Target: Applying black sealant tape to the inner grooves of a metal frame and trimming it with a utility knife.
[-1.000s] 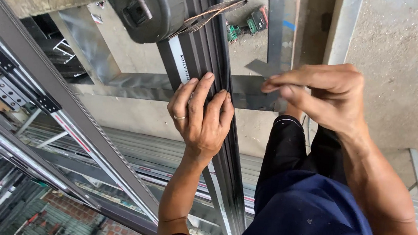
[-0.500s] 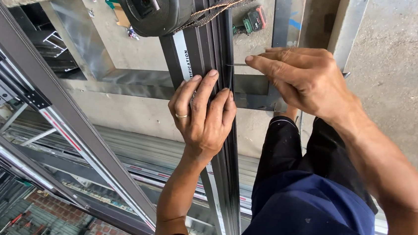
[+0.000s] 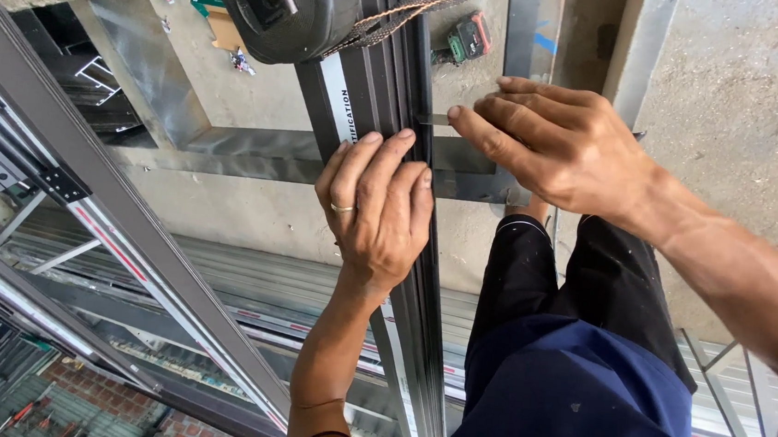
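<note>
Marking step, seemingly: left hand (image 3: 378,210) lies flat, fingers spread, pinning the dark aluminium profile (image 3: 398,80) beside the tape measure (image 3: 281,5). Right hand (image 3: 557,144) pinches a thin pencil-like marker (image 3: 434,118) against the profile's right edge.

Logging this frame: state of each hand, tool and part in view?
Left hand: flat, fingers spread, pressing on the dark metal bar.
Right hand: pinching a thin flat metal piece against the bar.
Tape measure: on the bar, tape pulled out.
Green power tool: lying on the floor, untouched.
</note>
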